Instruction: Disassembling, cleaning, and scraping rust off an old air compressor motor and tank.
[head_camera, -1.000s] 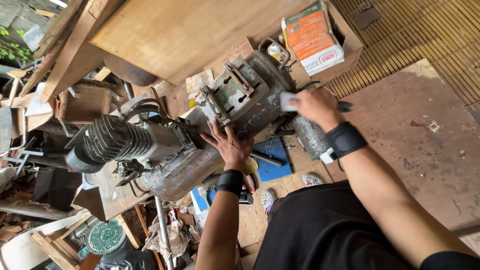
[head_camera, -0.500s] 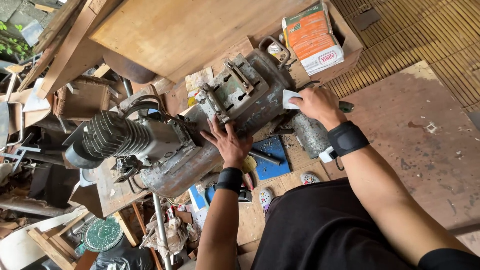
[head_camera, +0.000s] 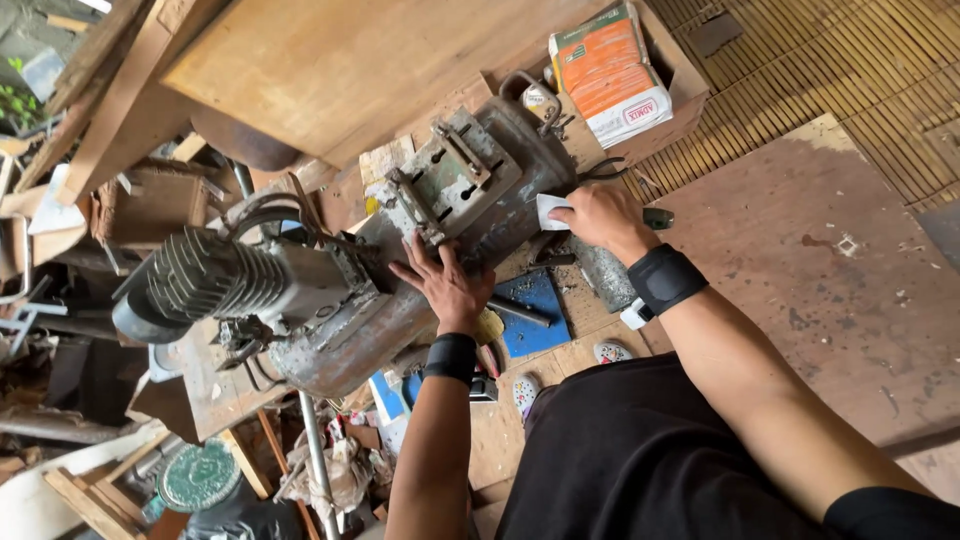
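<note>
**Two hands on one rusty compressor**

One grey, rust-streaked metal air compressor (head_camera: 420, 270) lies across the middle of the frame, its single finned cylinder (head_camera: 205, 280) pointing to the left and one flat mounting plate (head_camera: 455, 180) with two slotted rails on top. The left hand (head_camera: 450, 285), just below centre, is spread flat with fingers splayed and pressed on the tank's side. The right hand (head_camera: 598, 215), right of centre, is curled, pinching one small white rag or pad (head_camera: 550, 210) against the tank's end. Each wrist wears one black band, two in all.

One blue board (head_camera: 535, 315) with one dark metal rod (head_camera: 520, 312) on it lies on the floor beneath the hands. One orange-and-white carton (head_camera: 610, 75) sits at the upper right, one big wooden panel (head_camera: 350, 65) at the top.
</note>
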